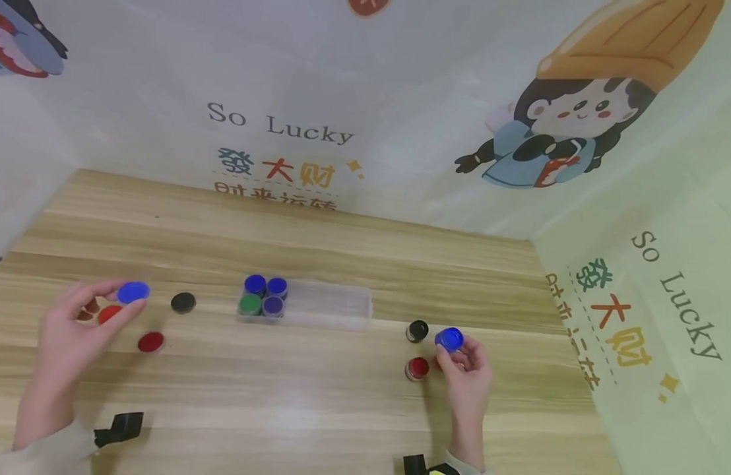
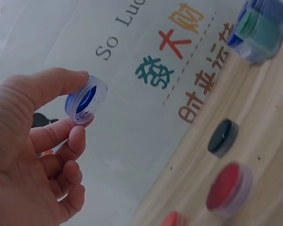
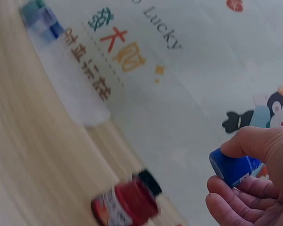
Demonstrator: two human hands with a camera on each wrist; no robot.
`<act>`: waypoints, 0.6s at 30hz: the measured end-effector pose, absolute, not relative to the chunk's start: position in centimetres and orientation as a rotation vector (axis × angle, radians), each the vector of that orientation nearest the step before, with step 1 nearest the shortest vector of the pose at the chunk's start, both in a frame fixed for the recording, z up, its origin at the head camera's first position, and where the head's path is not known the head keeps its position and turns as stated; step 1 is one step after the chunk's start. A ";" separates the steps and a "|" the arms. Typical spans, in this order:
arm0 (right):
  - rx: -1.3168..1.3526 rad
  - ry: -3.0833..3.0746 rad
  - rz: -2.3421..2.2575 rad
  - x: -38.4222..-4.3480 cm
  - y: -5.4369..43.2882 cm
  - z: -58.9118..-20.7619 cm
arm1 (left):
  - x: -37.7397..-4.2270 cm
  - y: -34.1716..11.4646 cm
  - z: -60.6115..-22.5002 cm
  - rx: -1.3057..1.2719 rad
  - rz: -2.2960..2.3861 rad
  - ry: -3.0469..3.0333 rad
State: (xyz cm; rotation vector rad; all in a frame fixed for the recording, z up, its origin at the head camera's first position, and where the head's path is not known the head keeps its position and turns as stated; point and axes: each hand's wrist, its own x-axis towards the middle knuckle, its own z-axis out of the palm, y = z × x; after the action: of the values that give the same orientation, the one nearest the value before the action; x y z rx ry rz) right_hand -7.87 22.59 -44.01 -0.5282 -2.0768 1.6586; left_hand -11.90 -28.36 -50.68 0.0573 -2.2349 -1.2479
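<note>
My left hand (image 1: 74, 330) pinches a blue screw lid (image 1: 133, 292) between thumb and forefinger, above the table's left side. In the left wrist view the lid's clear threaded rim shows, while the other fingers curl loosely. My right hand (image 1: 469, 379) holds a small blue paint jar (image 1: 449, 339), which looks uncapped in the head view. Beside it stand a black paint jar (image 1: 417, 331) and a red paint jar (image 1: 417, 369). Below and beside the left hand lie an orange-red lid (image 1: 109, 314), a dark red lid (image 1: 151, 342) and a black lid (image 1: 183, 303).
A clear plastic box (image 1: 326, 303) lies at mid-table. Its left end contains several jars, including a green-topped jar (image 1: 250, 304) and a purple-topped jar (image 1: 273, 306). Printed cloth walls (image 1: 401, 191) border the wooden table (image 1: 318, 382) at the back and sides.
</note>
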 end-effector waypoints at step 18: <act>-0.779 -2.292 1.300 -5.0 25.8 -46.4 | -7.5 -27.9 -46.9 0.441 -1.205 -2.610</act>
State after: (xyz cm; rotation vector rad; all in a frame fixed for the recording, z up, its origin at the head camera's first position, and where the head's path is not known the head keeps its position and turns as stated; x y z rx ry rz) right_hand -4.97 25.77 -46.41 -0.7786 -2.2919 1.3000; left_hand -7.55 -27.95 -46.94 0.4407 -2.6101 -1.2048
